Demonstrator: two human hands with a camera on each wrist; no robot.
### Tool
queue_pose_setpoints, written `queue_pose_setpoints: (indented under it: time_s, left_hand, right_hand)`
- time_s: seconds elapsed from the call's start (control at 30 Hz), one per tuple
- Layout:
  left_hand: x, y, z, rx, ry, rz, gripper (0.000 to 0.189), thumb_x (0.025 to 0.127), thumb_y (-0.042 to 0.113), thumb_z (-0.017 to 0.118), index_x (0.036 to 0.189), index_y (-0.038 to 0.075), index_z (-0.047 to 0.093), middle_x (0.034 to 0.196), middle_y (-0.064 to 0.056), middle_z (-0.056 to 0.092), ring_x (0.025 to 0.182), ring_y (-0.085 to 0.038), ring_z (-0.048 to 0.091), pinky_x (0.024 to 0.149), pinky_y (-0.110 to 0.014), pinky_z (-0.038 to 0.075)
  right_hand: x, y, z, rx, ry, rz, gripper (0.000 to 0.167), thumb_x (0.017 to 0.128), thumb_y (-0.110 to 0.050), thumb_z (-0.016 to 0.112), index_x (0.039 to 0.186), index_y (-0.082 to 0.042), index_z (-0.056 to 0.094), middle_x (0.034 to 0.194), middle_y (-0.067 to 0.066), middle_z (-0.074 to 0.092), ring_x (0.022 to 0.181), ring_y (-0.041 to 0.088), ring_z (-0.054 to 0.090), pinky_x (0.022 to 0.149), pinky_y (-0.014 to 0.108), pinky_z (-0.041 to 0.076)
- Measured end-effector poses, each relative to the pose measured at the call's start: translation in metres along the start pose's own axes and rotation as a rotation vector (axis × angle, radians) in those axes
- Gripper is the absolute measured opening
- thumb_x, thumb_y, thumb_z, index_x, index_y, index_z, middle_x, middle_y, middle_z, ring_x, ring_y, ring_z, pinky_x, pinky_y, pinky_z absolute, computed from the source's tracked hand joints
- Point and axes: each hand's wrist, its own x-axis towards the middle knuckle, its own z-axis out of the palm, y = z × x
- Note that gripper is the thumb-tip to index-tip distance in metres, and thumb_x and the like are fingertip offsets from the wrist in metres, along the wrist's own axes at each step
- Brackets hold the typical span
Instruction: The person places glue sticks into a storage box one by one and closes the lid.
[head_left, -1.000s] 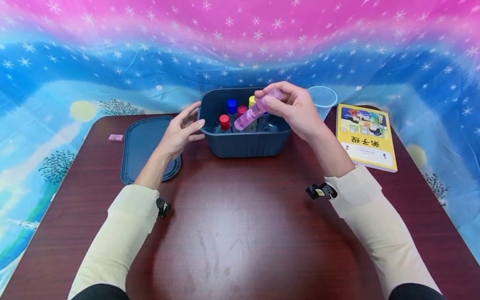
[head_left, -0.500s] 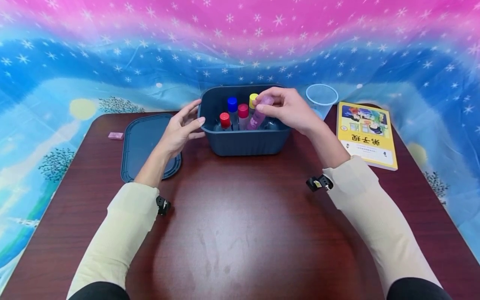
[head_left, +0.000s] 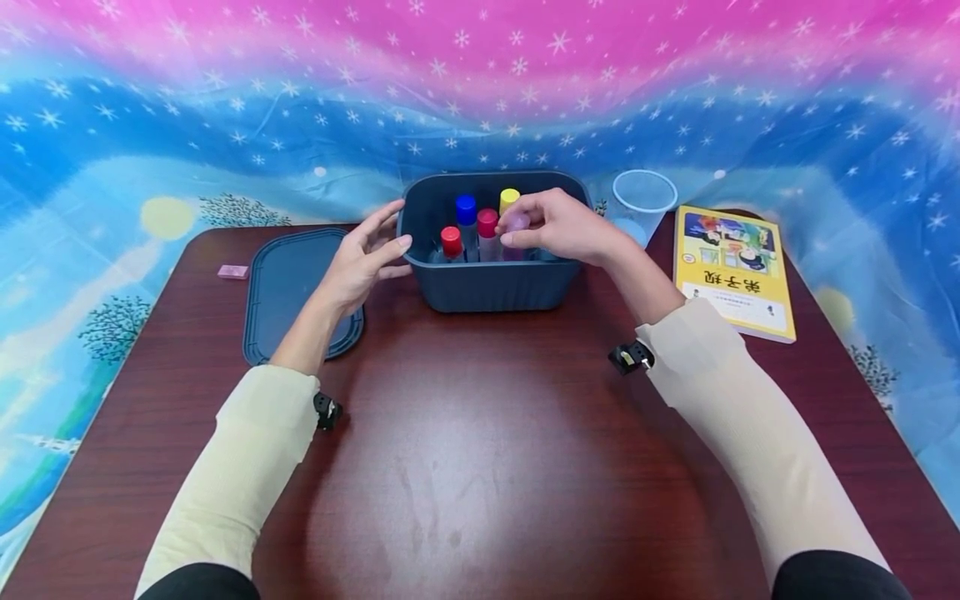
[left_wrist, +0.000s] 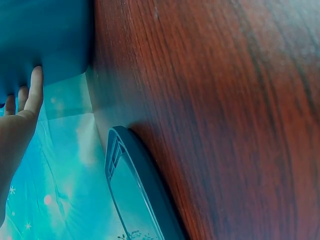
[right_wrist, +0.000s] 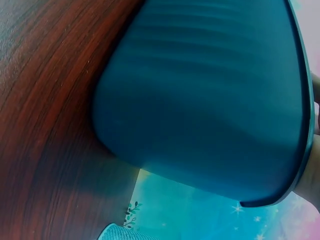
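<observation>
In the head view, a dark grey-blue bin [head_left: 495, 287] stands at the back of the table. My left hand [head_left: 360, 262] rests against its left end, fingers fairly straight along the outer wall and the thumb by the rim. My right hand [head_left: 558, 225] pinches the top of a translucent pink tube [head_left: 513, 252] standing inside the bin, its lower part hidden by the front wall. Left of it stand tubes with a dark red cap [head_left: 487, 222], a bright red cap [head_left: 451, 242] and a blue cap [head_left: 466, 208]. Behind it shows a yellow cap [head_left: 508, 199].
The bin's lid [head_left: 288, 292] lies on the table at the left, beside a small pink block [head_left: 232, 272]. Right of the bin stands a pale blue mesh cup [head_left: 645, 196], then a yellow book [head_left: 735, 271]. A printed cloth [head_left: 480, 92] hangs behind the table.
My right hand has lowered the pink tube into the bin, turning it from a slant to nearly upright beside the dark red cap. The left hand has stayed on the bin's left end.
</observation>
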Motion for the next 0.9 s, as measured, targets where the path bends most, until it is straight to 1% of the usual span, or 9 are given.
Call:
queue_pose_setpoints:
  time_s: [0.17,0.27,0.37,0.5,0.67,0.77,0.9]
  left_hand:
    - [-0.0009,-0.0002,-0.0005,0.003,0.002,-0.002,0.063,0.101,0.026,0.065,0.158,0.024,0.039,0.160,-0.008,0.035,0.141,-0.032,0.042,0.100,-0.055,0.050]
    - [-0.0013,-0.0005,-0.0003,0.002,0.002,-0.004,0.063,0.101,0.026,0.065,0.158,0.024,0.039,0.159,-0.008,0.036,0.140,-0.033,0.042,0.100,-0.055,0.050]
    - [-0.0010,-0.0008,0.0002,0.002,0.001,-0.001,0.063,0.101,0.026,0.065,0.158,0.024,0.039,0.158,-0.008,0.037,0.140,-0.034,0.043,0.100,-0.055,0.050]
    - [-0.0006,-0.0007,0.0006,0.001,0.001,0.001,0.063,0.101,0.026,0.065,0.158,0.024,0.039,0.158,-0.008,0.037,0.140,-0.034,0.043,0.100,-0.056,0.050]
    - [-0.0007,0.0003,0.0005,0.006,0.002,-0.002,0.063,0.101,0.026,0.065,0.158,0.024,0.038,0.159,-0.008,0.036,0.140,-0.033,0.043,0.100,-0.055,0.050]
    - [-0.0009,0.0008,0.0005,0.005,0.002,-0.002,0.063,0.101,0.026,0.064,0.158,0.024,0.038,0.159,-0.008,0.035,0.140,-0.033,0.043,0.100,-0.055,0.050]
    - [-0.0009,0.0009,0.0007,0.001,0.000,-0.004,0.063,0.101,0.025,0.064,0.158,0.023,0.039,0.159,-0.008,0.036,0.139,-0.034,0.043,0.100,-0.054,0.050]
  right_hand:
    - [0.0046,0.0009,-0.0006,-0.026,-0.066,0.045,0.030,0.098,-0.017,0.070,0.125,-0.003,0.069,0.114,0.011,0.065,0.108,0.026,0.056,0.088,0.042,0.052]
    - [0.0069,0.0017,-0.0001,-0.044,-0.098,0.074,0.032,0.097,-0.016,0.070,0.127,-0.003,0.069,0.112,0.013,0.063,0.109,0.028,0.054,0.086,0.040,0.052]
    - [0.0076,0.0010,0.0007,-0.062,-0.113,0.092,0.032,0.097,-0.014,0.071,0.127,-0.003,0.069,0.111,0.014,0.062,0.107,0.028,0.053,0.084,0.038,0.052]
    - [0.0075,-0.0003,0.0012,-0.091,-0.114,0.096,0.032,0.096,-0.011,0.071,0.127,-0.002,0.069,0.113,0.013,0.063,0.107,0.028,0.053,0.084,0.038,0.053]
    - [0.0086,-0.0014,0.0014,-0.127,-0.109,0.080,0.033,0.095,-0.010,0.073,0.126,-0.001,0.070,0.113,0.013,0.066,0.106,0.028,0.055,0.087,0.039,0.053]
    - [0.0081,-0.0024,0.0012,-0.126,-0.103,0.081,0.033,0.094,-0.012,0.074,0.126,-0.002,0.070,0.113,0.013,0.066,0.105,0.028,0.055,0.088,0.039,0.053]
    - [0.0061,-0.0034,0.0000,-0.098,-0.094,0.096,0.034,0.094,-0.013,0.074,0.125,-0.001,0.069,0.112,0.013,0.066,0.104,0.028,0.057,0.089,0.039,0.053]
